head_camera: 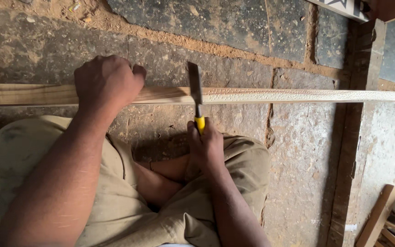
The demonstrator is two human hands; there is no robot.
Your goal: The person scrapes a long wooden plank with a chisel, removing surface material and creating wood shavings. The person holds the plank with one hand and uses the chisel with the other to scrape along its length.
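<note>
From the head camera, a long wooden strip runs across the whole frame, left to right, lying on the stone floor just in front of the seated person's knees. The stretch of strip from mid-frame out to the right edge is covered in fine, close-set peck marks; the stretch to the left, under and beyond the left hand, looks smooth and plain. So the texturing looks, to my eye, a little over half done along the visible length, with the left portion yet to be worked.

The left hand sits left of centre, closed in a fist on top of the strip, pressing it down. The right hand is just below centre, fingers wrapped tight round the yellow handle of a small hammer. The dark hammer head rests across the strip right where marked wood meets plain wood, near the left hand but not touching it.

Sawdust lies along the floor joints at the top. Some wooden offcuts lean in the lower right corner, well apart from the work.
</note>
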